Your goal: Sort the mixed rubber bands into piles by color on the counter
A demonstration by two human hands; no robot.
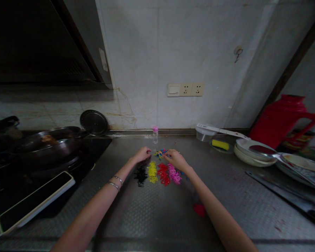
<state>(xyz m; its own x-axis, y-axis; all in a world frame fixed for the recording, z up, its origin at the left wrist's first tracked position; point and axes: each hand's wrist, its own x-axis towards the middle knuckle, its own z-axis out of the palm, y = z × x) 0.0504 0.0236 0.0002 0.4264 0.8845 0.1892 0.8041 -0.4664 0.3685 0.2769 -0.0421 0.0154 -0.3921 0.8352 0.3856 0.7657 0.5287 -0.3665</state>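
Small rubber bands lie on the metal counter in colour piles: black point(141, 175), yellow point(152, 172), red point(164, 174) and pink point(174, 174). Behind them is a mixed pile point(160, 153) with blue and yellow pieces. My left hand point(142, 154) is left of the mixed pile, fingers bent and fingertips together; what they hold, if anything, is too small to name. At the pile's right edge, my right hand point(176, 159) has its fingertips pinched down onto the pieces. A few blue bits show beside my right wrist, partly hidden. A clear bottle with a pink cap point(155, 135) stands behind.
On the left are a phone point(36, 201), a stove and a wok point(49, 148). At the right stand a plastic tub point(203, 133), a yellow sponge point(220, 145), stacked bowls point(252, 157), a knife point(275, 192) and a red thermos point(280, 120). A red object point(199, 209) lies by my right forearm.
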